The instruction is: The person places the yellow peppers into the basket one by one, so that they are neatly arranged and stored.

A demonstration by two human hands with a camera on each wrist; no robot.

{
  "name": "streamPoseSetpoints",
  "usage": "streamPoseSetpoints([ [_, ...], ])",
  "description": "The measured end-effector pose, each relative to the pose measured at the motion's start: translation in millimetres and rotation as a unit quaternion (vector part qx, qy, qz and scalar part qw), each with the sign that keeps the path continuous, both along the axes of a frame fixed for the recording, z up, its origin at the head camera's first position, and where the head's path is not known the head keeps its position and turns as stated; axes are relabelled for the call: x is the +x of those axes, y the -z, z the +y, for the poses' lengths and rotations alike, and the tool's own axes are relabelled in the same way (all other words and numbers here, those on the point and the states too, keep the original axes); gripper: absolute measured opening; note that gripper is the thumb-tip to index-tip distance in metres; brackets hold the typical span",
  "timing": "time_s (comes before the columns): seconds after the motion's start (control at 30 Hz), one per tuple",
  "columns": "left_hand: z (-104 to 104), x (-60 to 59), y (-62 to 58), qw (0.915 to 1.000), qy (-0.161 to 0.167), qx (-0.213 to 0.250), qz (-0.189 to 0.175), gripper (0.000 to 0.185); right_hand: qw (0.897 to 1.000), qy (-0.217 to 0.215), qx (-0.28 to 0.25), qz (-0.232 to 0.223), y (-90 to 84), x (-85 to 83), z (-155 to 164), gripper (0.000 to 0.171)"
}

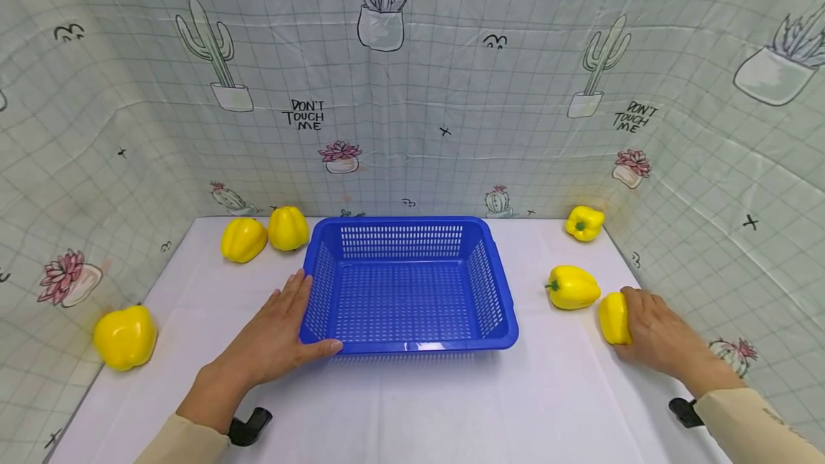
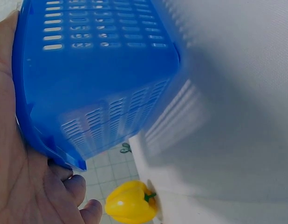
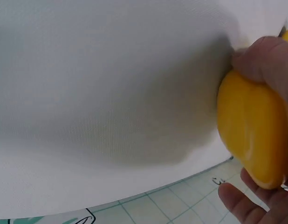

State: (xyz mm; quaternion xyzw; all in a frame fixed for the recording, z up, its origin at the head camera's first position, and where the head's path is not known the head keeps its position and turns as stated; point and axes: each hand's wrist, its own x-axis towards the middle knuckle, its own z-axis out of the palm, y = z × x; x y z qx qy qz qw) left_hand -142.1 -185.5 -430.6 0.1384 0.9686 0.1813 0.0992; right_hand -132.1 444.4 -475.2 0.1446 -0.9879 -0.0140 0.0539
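The left hand (image 1: 273, 339) lies with straight fingers against the front left corner of the blue basket (image 1: 409, 285), steadying it, while the right hand (image 1: 654, 335) curls around 1 yellow pepper (image 1: 614, 318) resting on the table (image 1: 451, 407).

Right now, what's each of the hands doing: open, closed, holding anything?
Left hand: open, fingers straight, resting against the blue basket's near-left corner.
Right hand: gripping a yellow pepper on the table.
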Motion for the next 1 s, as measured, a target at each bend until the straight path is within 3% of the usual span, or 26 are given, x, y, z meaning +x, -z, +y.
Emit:
streamPoseSetpoints([
  [0.23, -1.6, 0.8, 0.3, 1.0000, 0.000, 0.002, 0.001, 0.133, 0.994, -0.035, 0.000, 0.100, -8.5, -6.6, -2.6, 0.100],
  [0.33, -2.1, 1.2, 0.1, 1.0000, -0.001, 0.002, 0.002, 0.133, 0.992, -0.041, -0.012, 0.121, -16.1, -10.6, -6.7, 0.098],
  [0.7, -2.9, 1.4, -0.3, 1.0000, -0.001, 0.003, 0.005, 0.133, 0.990, -0.067, -0.020, 0.121, -54.0, -28.1, -48.0, 0.093],
  [1.0, -0.6, 0.7, -1.5, 1.0000, 0.003, -0.003, 0.009, 0.134, 0.984, -0.116, 0.002, 0.134, -76.3, -51.0, -93.2, 0.095],
])
